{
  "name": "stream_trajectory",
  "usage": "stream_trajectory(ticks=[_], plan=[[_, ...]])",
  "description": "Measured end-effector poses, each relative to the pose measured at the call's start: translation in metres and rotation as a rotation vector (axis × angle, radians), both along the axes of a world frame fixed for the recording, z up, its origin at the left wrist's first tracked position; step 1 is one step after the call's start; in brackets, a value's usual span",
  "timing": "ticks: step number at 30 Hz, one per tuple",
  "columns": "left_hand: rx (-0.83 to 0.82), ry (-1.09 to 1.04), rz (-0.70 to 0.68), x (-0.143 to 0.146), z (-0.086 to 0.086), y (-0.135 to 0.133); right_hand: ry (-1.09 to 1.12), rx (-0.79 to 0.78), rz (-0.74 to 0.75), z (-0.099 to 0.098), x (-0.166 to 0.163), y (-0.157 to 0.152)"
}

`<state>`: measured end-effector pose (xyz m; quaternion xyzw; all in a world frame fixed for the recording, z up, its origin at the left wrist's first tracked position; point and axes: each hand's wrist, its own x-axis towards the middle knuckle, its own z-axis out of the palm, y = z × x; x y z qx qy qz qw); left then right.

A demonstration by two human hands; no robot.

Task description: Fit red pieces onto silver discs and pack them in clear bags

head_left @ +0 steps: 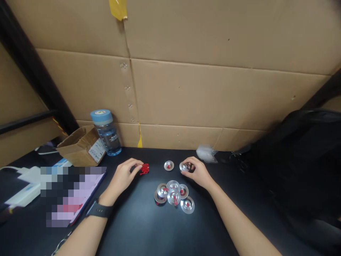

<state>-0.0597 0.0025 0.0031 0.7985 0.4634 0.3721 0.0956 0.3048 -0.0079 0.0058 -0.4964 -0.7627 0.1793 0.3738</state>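
Observation:
My left hand, with a dark watch on the wrist, has thumb and fingertips closed at the edge of a small bundle of red cord on the black table. To the right, my right hand curls its fingers round a small silver cymbal. Between the hands lies a single cymbal with red at its centre. Nearer to me, several more cymbals overlap in a loose pile, some with short red cord loops; one cymbal sits at the pile's right edge.
A blue-lidded water bottle and an open cardboard box stand at the back left. A partly blurred-out flat object and white power strip lie left. Clear plastic rests by the cardboard wall; a black bag is right.

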Motion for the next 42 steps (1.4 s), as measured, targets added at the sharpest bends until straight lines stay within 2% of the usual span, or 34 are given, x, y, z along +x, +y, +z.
stream_trajectory(ticks=[4,15,21,26,32,37,42], plan=[[-0.010,0.006,-0.031,0.006,-0.001,0.000,-0.054,-0.008,0.013,0.000,0.001,-0.005],[-0.033,0.119,0.055,0.011,-0.004,-0.003,-0.147,-0.040,0.040,-0.009,0.007,0.000],[-0.042,0.104,0.062,0.010,-0.009,-0.001,-0.358,0.041,0.007,0.003,-0.017,-0.016],[-0.024,0.103,0.082,0.014,-0.005,-0.005,-0.533,0.131,-0.014,0.003,-0.039,-0.019],[-0.001,0.094,-0.018,0.031,0.008,-0.021,-0.583,0.197,0.029,0.004,-0.045,-0.002],[0.001,0.019,-0.095,0.051,0.021,-0.040,-0.596,0.228,-0.003,0.006,-0.049,0.003],[0.012,-0.011,-0.135,0.057,0.024,-0.046,-0.637,0.240,-0.040,0.003,-0.052,0.005]])
